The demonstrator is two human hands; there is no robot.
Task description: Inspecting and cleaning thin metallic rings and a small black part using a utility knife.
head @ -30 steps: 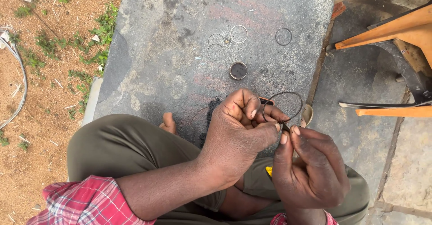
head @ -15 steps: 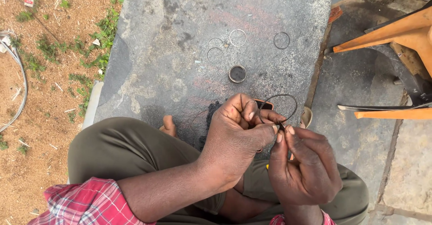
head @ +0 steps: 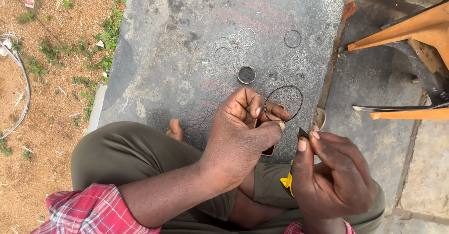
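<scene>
2 hands over stone slab (head: 187, 51): left hand (head: 238, 131) pinches beaded ring (head: 283, 103), held flat; right hand (head: 334, 178), just to the ring's right & nearer the body, fingertips closed on small dark piece (head: 303, 133).

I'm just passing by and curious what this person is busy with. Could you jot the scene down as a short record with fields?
Setting: a person sits cross-legged on a grey stone slab, beside sandy ground with grass.
Left hand: pinches a dark beaded ring between its fingertips.
Right hand: pinches a small dark piece, apart from the ring.
On the slab: three thin silver rings, one darker ring, a small round cap.
Clothing: olive trousers, red checked sleeve.
Nearby: orange wooden pieces.
</scene>
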